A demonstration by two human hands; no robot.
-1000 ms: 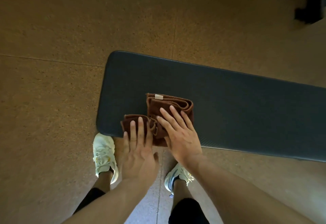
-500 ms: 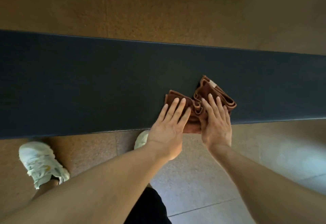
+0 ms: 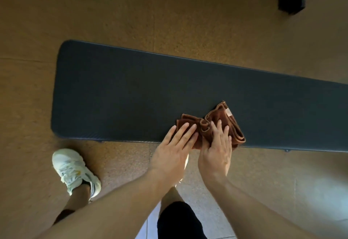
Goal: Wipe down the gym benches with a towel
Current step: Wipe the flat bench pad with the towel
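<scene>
Towel (image 3: 224, 124) slid rightward along bench (image 3: 131, 95) under hands (image 3: 195, 148).

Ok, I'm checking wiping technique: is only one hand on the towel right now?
No: both the left hand and the right hand press flat fingers on the brown towel at the bench's near edge.

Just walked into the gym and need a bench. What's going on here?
A person is wiping a dark bench with a folded brown towel. Both hands lie flat on it, fingers straight: the left hand on its left part, the right hand on its right. The towel sits at the pad's near edge, right of the rounded end.
</scene>
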